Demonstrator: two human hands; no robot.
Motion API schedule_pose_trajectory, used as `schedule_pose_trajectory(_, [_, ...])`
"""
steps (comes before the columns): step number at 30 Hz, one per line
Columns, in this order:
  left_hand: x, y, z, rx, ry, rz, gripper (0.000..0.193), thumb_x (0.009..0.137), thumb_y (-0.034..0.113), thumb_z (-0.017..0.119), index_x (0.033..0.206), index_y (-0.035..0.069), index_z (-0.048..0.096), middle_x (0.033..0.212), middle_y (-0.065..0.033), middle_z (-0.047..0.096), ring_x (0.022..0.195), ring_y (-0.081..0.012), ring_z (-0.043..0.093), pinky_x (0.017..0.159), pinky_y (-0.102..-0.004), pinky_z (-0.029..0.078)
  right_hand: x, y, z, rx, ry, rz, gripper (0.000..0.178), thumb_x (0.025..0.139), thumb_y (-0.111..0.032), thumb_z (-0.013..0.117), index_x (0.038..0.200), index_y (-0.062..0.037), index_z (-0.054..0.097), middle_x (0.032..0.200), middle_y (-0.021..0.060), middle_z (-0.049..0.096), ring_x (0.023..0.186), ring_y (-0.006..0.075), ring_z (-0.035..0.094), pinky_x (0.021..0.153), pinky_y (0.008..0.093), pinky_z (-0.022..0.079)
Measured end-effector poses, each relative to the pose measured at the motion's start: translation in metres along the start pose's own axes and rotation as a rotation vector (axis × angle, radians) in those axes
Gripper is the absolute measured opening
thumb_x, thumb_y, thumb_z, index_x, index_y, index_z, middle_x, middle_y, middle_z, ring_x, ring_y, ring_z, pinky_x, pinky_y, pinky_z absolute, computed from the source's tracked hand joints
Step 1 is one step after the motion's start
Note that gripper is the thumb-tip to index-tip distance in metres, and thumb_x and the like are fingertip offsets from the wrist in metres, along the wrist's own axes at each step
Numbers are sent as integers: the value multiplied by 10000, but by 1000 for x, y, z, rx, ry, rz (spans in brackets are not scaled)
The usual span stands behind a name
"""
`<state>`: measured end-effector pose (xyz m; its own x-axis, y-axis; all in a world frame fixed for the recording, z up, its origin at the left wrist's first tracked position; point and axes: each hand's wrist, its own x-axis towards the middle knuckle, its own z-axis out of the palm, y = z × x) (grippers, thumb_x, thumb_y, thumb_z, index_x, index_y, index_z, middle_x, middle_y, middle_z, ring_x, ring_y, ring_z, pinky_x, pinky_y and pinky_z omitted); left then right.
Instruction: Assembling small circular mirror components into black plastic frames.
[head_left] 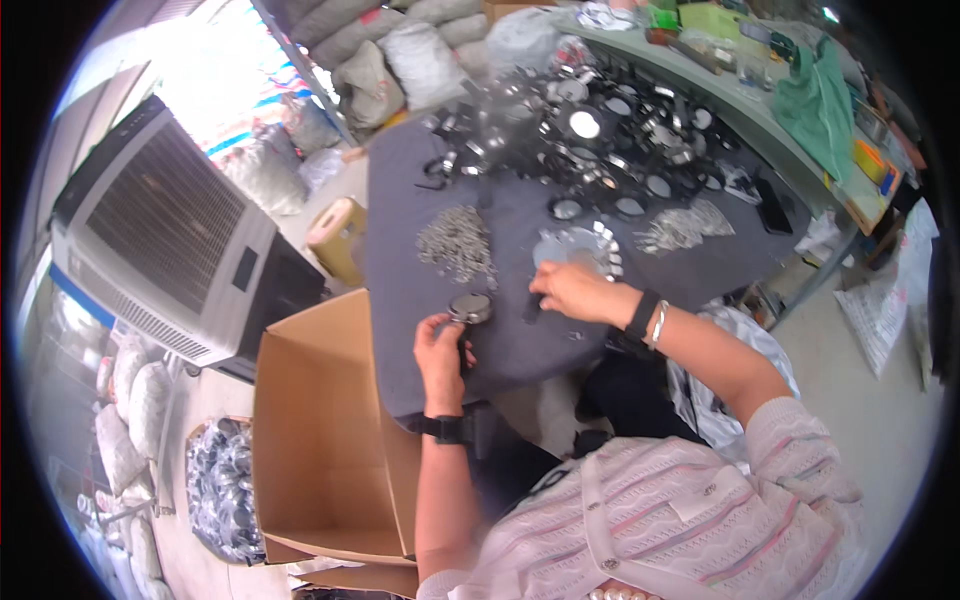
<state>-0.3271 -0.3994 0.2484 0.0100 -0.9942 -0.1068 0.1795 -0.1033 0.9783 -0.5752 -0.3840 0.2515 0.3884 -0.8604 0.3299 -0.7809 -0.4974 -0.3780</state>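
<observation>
Shiny parts (600, 130) lie heaped beyond the right hand (580, 291), its grip unclear, while the left hand (440, 355) grasps a round silver piece (470, 308)

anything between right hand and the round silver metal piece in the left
A dark, blurred shape shows by the right hand, perhaps held; otherwise nothing visible stands before the round silver metal piece in the left hand.

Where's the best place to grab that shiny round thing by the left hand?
Probably by the rim of the shiny round piece, coming from the near-left side, where the left hand is. It looks round and flattish, so thumb and fingers could pinch its edge and leave the top face uncovered. A heap of small metal parts lies beyond its far side.
</observation>
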Motion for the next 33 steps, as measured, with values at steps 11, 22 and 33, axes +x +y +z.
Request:
schedule_pose_trajectory(11, [-1,-13,-11,-87,-118,17,42,793,-7,607,771,26,592,694,-42,585,422,-99,469,348,-233,372,15,3,1,-49,-222,-167,113,734,-44,615,809,-6,541,783,149,560,754,349,595,653,445,456])
schedule_pose_trajectory(22, [15,-3,-16,-30,-180,-9,75,782,-11,602,715,20,589,682,-55,593,446,-100,487,344,-230,367,30,-56,-19,476,-56,-12,157,749,-64,652,885,-25,584,818,105,604,731,271,604,643,359,464])
schedule_pose_trajectory(33, [15,-2,-21,-27,-200,-28,82,793,-1,585,719,33,586,661,-39,580,429,-98,478,349,-219,342,58,-53,40,546,122,-198,156,745,-99,662,871,-35,598,813,91,603,803,279,598,694,366,468])
